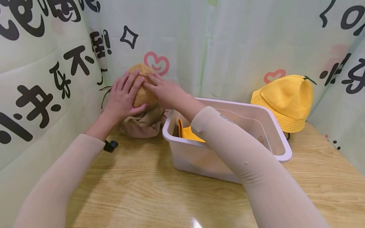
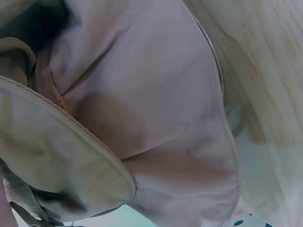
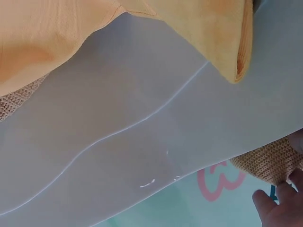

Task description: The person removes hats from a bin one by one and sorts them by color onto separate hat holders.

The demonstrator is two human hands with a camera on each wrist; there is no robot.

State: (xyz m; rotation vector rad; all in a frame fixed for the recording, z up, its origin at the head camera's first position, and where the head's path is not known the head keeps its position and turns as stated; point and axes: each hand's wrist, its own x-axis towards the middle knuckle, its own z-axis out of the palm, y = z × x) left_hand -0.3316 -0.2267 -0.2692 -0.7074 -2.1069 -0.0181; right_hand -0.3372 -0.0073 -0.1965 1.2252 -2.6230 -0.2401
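A mustard knitted hat (image 1: 146, 95) sits on top of a beige-brown cloth hat (image 1: 142, 126) with a wide, drooping brim. My left hand (image 1: 124, 93) rests on the knitted hat's left side, its fingers spread and the thumb held out. From the right, my right hand (image 1: 166, 91) lays its fingers against the top and side of the same hat. Folds and the brim of the cloth hat (image 2: 165, 104) fill most of the left wrist view. The right wrist view catches part of the knitted hat (image 3: 267, 163) beyond the bin wall, with fingertips on it.
A pale plastic bin (image 1: 205, 161) stands on the wooden table (image 1: 137, 190) under my right forearm. Inside it lies yellow fabric (image 1: 191, 134); some knitted material (image 3: 19, 101) also shows there. A yellow bucket hat (image 1: 285, 98) is behind the bin's right end. Printed curtains (image 1: 228, 47) surround the table.
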